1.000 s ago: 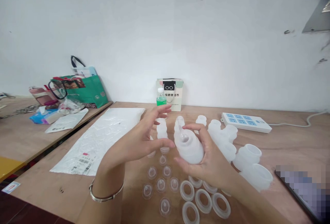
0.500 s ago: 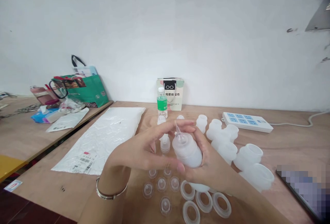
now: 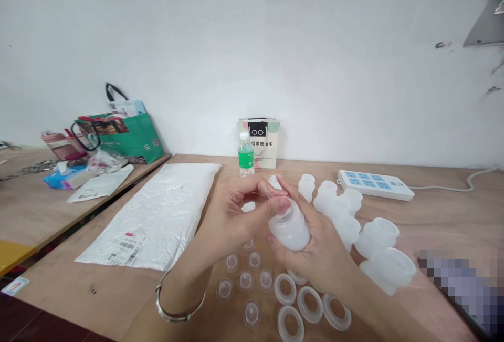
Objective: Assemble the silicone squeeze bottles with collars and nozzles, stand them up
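Tilted toward the left, a frosted white bottle (image 3: 292, 230) rests in my right hand (image 3: 315, 231), whose fingers wrap around its body. At the bottle's mouth, the thumb and fingers of my left hand (image 3: 252, 208) pinch a clear teat, mostly hidden under them. Below the hands lie several clear teats (image 3: 245, 281) on the wooden table. Several white collar rings (image 3: 309, 304) lie beside them, partly under my right forearm. More frosted bottles (image 3: 378, 237) stand and lean to the right of my right hand.
A white plastic parcel (image 3: 157, 210) lies on the left. At the back are a green-labelled water bottle (image 3: 246, 158) and a paper bag (image 3: 268, 147). A power strip (image 3: 374, 184) sits at the back right, a blurred-out device (image 3: 460, 289) at the right edge. A green bag (image 3: 134, 140) stands far left.
My left hand has moved from around the bottle's side to a pinch on the teat at its mouth. My right hand keeps hold of the bottle. The view has shifted slightly.
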Available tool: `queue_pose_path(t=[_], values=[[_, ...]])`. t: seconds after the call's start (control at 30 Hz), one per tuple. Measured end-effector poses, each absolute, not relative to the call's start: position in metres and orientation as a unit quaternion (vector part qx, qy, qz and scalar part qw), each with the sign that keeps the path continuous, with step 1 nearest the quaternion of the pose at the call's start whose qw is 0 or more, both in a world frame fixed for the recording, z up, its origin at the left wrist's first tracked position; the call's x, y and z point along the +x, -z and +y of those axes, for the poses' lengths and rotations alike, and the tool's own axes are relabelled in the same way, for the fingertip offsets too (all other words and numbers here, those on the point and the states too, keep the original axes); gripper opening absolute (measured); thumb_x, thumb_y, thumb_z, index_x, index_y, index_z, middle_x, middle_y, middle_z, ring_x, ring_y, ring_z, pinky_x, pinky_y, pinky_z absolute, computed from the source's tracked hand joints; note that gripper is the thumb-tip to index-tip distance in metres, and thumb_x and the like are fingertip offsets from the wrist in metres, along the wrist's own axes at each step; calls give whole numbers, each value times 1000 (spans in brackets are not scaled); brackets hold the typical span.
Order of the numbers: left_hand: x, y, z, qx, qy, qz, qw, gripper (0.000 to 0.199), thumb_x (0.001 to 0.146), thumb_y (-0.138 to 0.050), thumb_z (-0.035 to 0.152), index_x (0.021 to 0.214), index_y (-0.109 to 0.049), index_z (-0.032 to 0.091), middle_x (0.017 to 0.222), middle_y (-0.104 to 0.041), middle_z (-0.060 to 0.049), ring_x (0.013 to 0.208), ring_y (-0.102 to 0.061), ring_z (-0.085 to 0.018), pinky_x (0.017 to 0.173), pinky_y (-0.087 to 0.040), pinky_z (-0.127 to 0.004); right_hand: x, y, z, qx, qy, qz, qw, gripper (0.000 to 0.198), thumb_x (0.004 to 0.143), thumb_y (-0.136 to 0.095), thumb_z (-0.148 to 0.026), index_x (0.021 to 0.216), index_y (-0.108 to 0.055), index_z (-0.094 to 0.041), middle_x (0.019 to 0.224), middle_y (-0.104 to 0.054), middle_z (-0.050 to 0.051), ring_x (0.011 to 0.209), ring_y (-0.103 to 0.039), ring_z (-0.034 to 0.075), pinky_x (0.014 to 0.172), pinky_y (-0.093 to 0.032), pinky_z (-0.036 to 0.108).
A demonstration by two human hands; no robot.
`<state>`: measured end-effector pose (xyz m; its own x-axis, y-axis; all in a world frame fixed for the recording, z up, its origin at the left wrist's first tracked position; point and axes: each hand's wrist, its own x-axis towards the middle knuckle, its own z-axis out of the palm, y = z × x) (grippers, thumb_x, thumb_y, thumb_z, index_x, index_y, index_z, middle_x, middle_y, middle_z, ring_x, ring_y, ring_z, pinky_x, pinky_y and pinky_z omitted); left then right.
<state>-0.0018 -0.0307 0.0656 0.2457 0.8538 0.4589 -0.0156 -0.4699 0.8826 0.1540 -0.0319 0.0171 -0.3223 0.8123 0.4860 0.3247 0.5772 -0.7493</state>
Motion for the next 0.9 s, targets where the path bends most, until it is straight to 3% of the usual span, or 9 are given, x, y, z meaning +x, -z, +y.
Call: queue_pose_path(t=[0.23, 0.37, 0.5, 0.6, 0.7, 0.77, 0.83, 0.9], values=[[-7, -68, -33, 714, -482, 289, 417, 11, 81, -70, 24, 85, -64, 16, 86, -64, -2, 80, -59, -12, 74, -51, -24, 157, -17, -29, -374, -267, -766, 450, 82, 75, -65, -22, 146, -28, -37, 127, -65, 3, 103, -68, 27, 77, -58, 39], [-7, -66, -32, 747, -461, 305, 369, 38, 70, -80, 25, 102, -61, 17, 111, -61, -6, 99, -58, -19, 89, -50, -34, 159, -17, -27, -401, -267, -762, 434, 81, 71, -66, -22, 143, -32, -35, 127, -64, 5, 98, -69, 29, 73, -58, 41], [-7, -64, -31, 749, -457, 355, 323, 34, 71, -80, 28, 96, -60, 17, 98, -61, -5, 89, -58, -17, 81, -52, -33, 156, -20, -27, -418, -302, -737, 436, 77, 70, -67, -22, 139, -33, -30, 129, -62, 9, 104, -66, 32, 77, -57, 45], [-15, -66, -32, 781, -422, 289, 359, 29, 79, -72, 20, 106, -60, 19, 106, -62, -7, 101, -59, -20, 90, -51, -35, 156, -21, -28, -353, -370, -744, 430, 70, 71, -68, -20, 133, -37, -28, 129, -60, 9, 117, -59, 30, 89, -53, 44], [-24, -69, -34, 815, -376, 227, 379, 46, 86, -62, 14, 129, -50, 24, 130, -54, -10, 122, -51, -23, 101, -46, -38, 157, -21, -29, -323, -417, -739, 418, 70, 73, -70, -23, 133, -36, -28, 131, -57, 8, 120, -56, 29, 89, -53, 42], [-25, -68, -34, 822, -384, 255, 335, 66, 80, -71, 19, 138, -39, 29, 139, -46, -9, 129, -44, -25, 107, -40, -40, 158, -20, -29, -327, -426, -732, 419, 77, 70, -73, -23, 136, -32, -30, 128, -59, 8, 116, -58, 30, 84, -55, 41], [-23, -66, -33, 813, -402, 301, 295, 82, 68, -82, 28, 138, -37, 30, 132, -50, -8, 124, -46, -26, 106, -40, -41, 158, -19, -29, -323, -430, -730, 422, 82, 66, -74, -20, 135, -31, -31, 123, -61, 7, 111, -60, 30, 80, -55, 40], [-18, -63, -31, 796, -411, 330, 298, 82, 63, -85, 33, 132, -41, 28, 115, -57, -6, 110, -53, -24, 99, -44, -40, 159, -18, -28, -314, -441, -724, 428, 79, 66, -72, -17, 132, -33, -31, 118, -63, 6, 106, -62, 28, 79, -55, 40]])
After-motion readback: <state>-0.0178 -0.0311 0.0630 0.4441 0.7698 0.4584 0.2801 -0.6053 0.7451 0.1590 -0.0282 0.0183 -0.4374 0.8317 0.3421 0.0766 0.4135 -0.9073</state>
